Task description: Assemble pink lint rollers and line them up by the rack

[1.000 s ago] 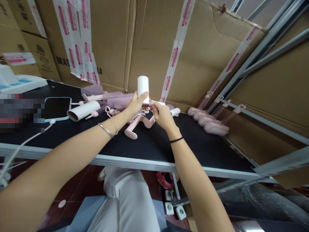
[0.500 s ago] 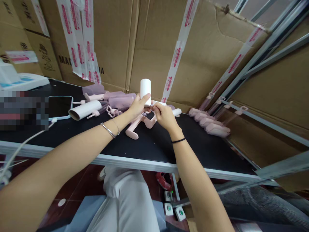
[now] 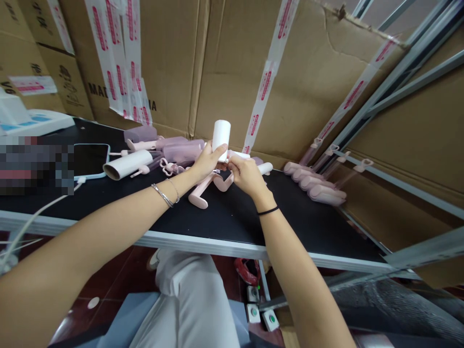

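Black tabletop; white cylinder gripped in left hand, right hand pinching near its base.

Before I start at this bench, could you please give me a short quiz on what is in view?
1. True or false: the left hand grips the raised white cylinder.
2. Multiple choice: on which side of the white tube lying on the bench is the phone? A) left B) right
3. Fill in: the right hand has a ____ band at its wrist.
Key: 1 true; 2 A; 3 black
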`<move>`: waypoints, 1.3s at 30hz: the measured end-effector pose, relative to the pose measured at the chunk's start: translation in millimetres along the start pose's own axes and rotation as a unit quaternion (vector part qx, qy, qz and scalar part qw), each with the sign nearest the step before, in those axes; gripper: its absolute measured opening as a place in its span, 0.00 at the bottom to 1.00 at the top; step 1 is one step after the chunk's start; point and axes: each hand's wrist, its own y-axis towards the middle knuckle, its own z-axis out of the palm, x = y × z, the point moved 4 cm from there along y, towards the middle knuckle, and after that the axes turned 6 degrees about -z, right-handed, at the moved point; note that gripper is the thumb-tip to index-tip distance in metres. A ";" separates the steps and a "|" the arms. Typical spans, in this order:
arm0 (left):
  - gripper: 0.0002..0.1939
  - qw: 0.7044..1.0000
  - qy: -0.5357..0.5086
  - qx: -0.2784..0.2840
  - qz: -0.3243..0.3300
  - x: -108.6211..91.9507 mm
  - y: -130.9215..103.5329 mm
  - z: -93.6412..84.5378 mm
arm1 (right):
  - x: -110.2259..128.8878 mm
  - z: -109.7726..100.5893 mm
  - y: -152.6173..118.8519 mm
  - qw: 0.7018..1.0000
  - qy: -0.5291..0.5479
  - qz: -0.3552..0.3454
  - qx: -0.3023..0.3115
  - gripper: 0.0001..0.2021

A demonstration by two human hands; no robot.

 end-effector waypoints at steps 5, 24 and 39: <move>0.08 1.000 -0.010 0.005 -0.013 7.0 -0.5 1.9 | 0.2 -1.4 -0.2 0.999 -0.020 -0.006 0.026 0.13; 0.27 0.961 0.231 -0.136 0.067 -3.9 16.3 -24.8 | -10.5 -13.9 -2.8 1.000 0.001 0.013 -0.029 0.12; 0.26 0.797 0.574 0.013 0.188 -19.5 -2.7 -6.1 | -13.5 -17.9 -3.8 0.995 0.024 0.027 -0.089 0.10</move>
